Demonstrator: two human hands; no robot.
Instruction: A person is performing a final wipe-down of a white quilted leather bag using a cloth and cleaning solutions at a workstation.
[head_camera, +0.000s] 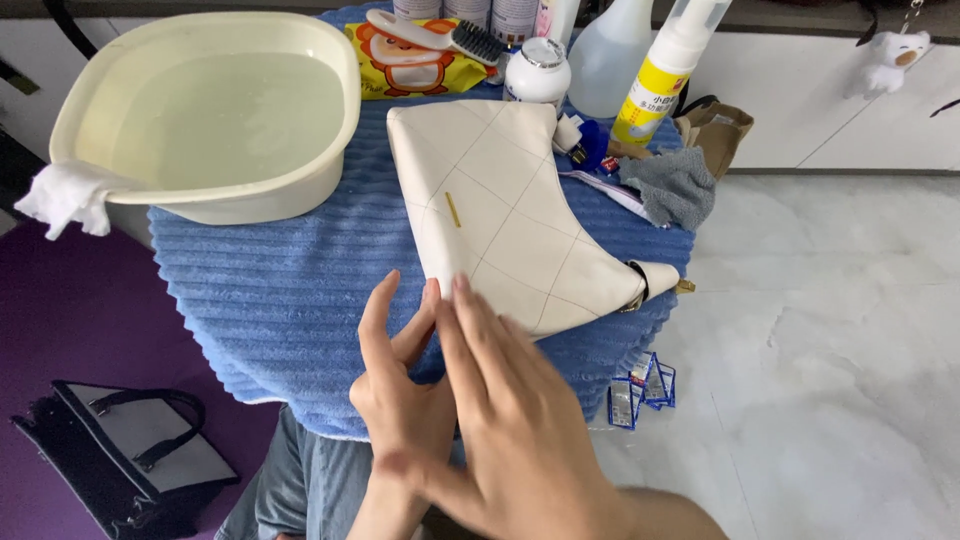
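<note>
At the tabletop's near edge, both hands' fingers (470, 330) are lying flat, pressed together, touching the cream bag's (500, 200) corner, seemingly smoothing it.

free: blue mat (270, 270) left of cream bag (505, 205); blocked: basin (210, 110) rear-left | bottles (610, 50) behind

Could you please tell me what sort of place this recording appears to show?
Probably a home or small workshop corner set up for cleaning bags: a cream quilted handbag lies on a blue towel-covered table, beside a basin of water, a brush and spray bottles.
</note>
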